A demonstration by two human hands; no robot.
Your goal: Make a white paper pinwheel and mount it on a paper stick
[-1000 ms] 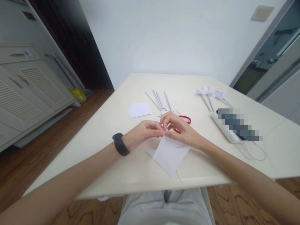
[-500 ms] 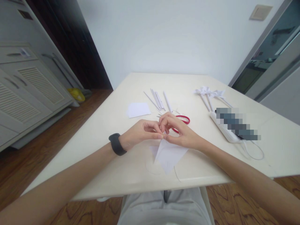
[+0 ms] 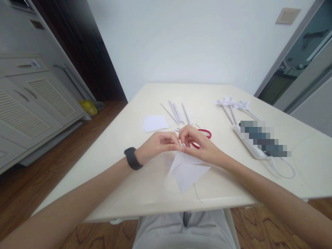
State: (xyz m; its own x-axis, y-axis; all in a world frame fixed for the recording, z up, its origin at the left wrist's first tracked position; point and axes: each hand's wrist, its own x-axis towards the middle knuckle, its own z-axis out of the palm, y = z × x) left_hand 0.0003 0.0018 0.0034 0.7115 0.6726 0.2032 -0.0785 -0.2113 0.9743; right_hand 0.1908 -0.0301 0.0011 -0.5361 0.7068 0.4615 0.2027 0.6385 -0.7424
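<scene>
Both hands meet over the near middle of the table, fingertips pinched together at the top of a white piece of paper (image 3: 190, 174). My left hand (image 3: 162, 143), with a black band at its wrist, is closed on the paper's upper edge. My right hand (image 3: 195, 143) is closed on it too, right beside the left fingertips. The paper hangs below the fingers with pointed flaps. A thin pale strand (image 3: 197, 193) shows under it. Red-handled scissors (image 3: 206, 133) lie just behind my right hand, partly covered by it.
Beyond the hands lie a stack of white paper squares (image 3: 155, 123), several thin paper rolls (image 3: 175, 112) and a thicker roll (image 3: 186, 113). On the right, white paper pinwheels on sticks (image 3: 228, 102) lie by a white power strip (image 3: 250, 145) with a cable.
The view has shifted slightly. Both hands keep their pinch, and the paper's flaps beneath the fingers have turned and spread a little.
</scene>
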